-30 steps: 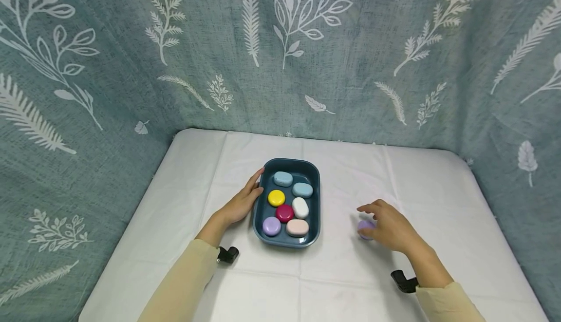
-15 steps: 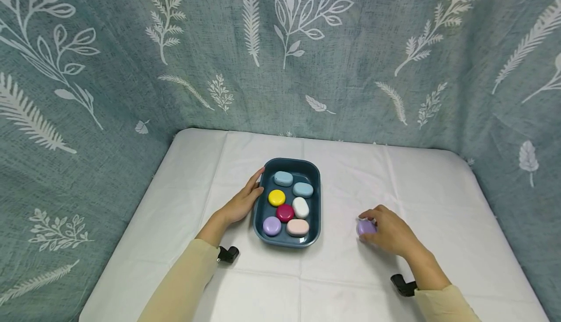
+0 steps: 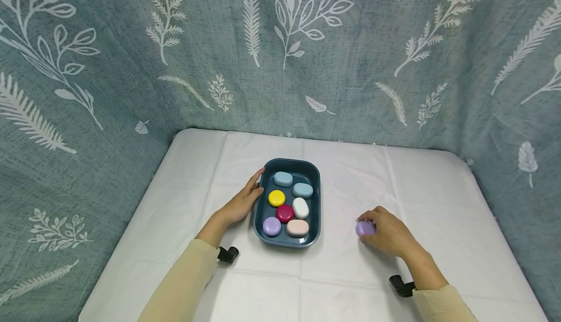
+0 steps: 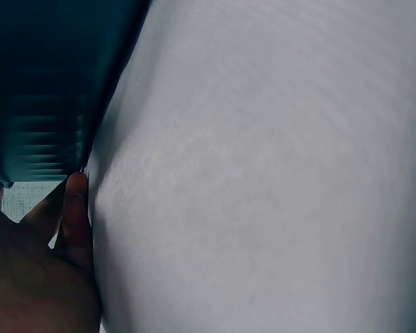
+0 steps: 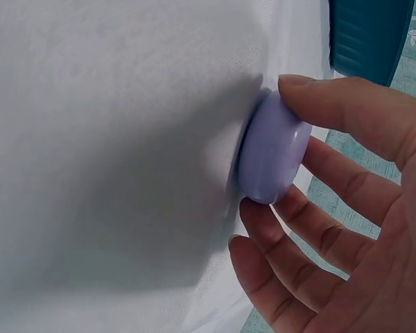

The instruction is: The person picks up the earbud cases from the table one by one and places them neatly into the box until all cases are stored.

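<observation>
On the right of the table, my right hand (image 3: 390,232) pinches a glossy purple bar of soap (image 3: 365,228) between thumb and fingers. In the right wrist view that purple soap (image 5: 274,149) stands out against the white cloth, the thumb on one side and fingertips on the other. My left hand (image 3: 238,205) touches the left side of a dark blue tray (image 3: 317,205), its fingers fairly straight along the wall. Inside the tray lie two light blue soaps (image 3: 283,179), a yellow one, a white one, a dark red one, a pale pink one and another purple one.
A white cloth (image 3: 342,283) covers the table, with creases running across it. Teal curtains (image 3: 350,68) with white leaf prints hang behind the table and at both sides. Black wrist mounts (image 3: 228,255) show beside both forearms.
My right hand has lowered slightly, and its thumb and fingers have closed on the purple soap. The left hand and the tray stay where they were.
</observation>
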The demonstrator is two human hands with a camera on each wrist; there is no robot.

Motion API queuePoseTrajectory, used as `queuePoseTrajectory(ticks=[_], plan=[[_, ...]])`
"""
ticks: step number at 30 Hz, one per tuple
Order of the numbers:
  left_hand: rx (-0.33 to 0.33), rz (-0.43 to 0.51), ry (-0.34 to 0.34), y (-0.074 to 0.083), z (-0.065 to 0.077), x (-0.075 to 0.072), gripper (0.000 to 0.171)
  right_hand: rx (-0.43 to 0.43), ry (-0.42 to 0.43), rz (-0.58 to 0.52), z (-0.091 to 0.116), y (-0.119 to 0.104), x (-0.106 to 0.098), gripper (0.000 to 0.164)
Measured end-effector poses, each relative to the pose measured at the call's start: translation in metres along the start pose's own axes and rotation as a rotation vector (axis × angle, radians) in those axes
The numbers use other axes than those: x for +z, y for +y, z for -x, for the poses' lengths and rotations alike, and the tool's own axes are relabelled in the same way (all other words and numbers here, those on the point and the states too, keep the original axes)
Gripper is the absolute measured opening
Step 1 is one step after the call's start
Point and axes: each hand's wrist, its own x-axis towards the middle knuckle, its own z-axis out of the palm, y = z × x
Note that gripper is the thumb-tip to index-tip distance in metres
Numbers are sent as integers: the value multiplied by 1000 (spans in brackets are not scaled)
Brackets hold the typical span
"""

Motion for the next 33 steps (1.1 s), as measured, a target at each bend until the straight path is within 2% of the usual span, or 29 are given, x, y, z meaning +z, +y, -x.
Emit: queuePoseTrajectory(ticks=[16,33], plan=[[-2,-4,-2,0,1,0,57,-60,40,13,-8,-13,-6,42],[7,3,6,-3,0,1,57,-160,93,28,-33,-53,-28,42]])
